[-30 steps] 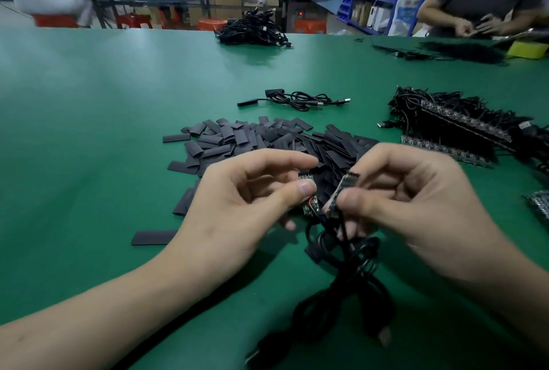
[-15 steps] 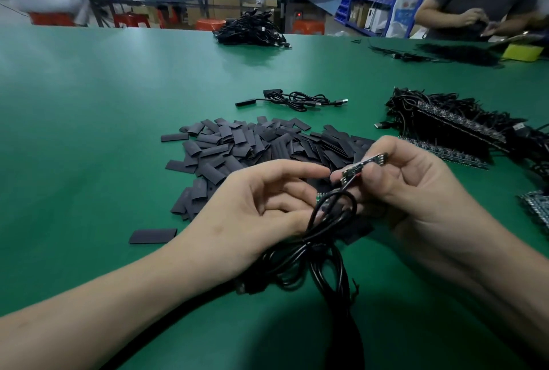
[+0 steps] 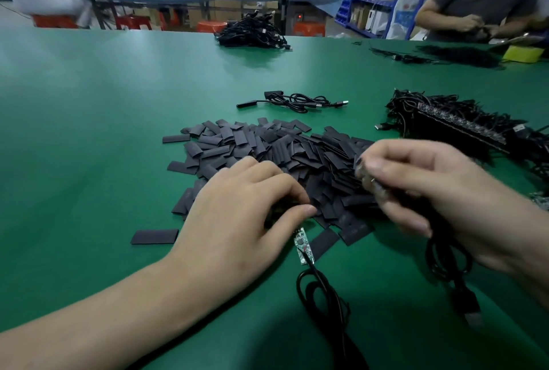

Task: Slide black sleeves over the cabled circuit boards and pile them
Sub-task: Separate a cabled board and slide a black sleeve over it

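A heap of flat black sleeves (image 3: 267, 147) lies mid-table. My left hand (image 3: 246, 212) is curled over the heap's near edge, thumb and fingertips closing on a black sleeve (image 3: 279, 212). Just below the thumb a bare circuit board (image 3: 302, 246) lies on the mat, and its black cable (image 3: 320, 295) is coiled toward me. My right hand (image 3: 430, 191), blurred, pinches a second circuit board (image 3: 366, 175) above the heap's right side; that board's cable (image 3: 445, 257) and USB plug (image 3: 472, 311) hang below the hand. One sleeved cable (image 3: 292, 101) lies behind the heap.
A bundle of cabled boards (image 3: 463, 126) sits at the right. A loose sleeve (image 3: 154, 236) lies left of my wrist. Another cable heap (image 3: 252, 32) is at the far edge. A person works at the back right beside a yellow pad (image 3: 523, 53).
My hands have parted. The left hand dropped to the heap's near edge and its board and cable now lie on the mat. The right hand carried its board up and to the right.
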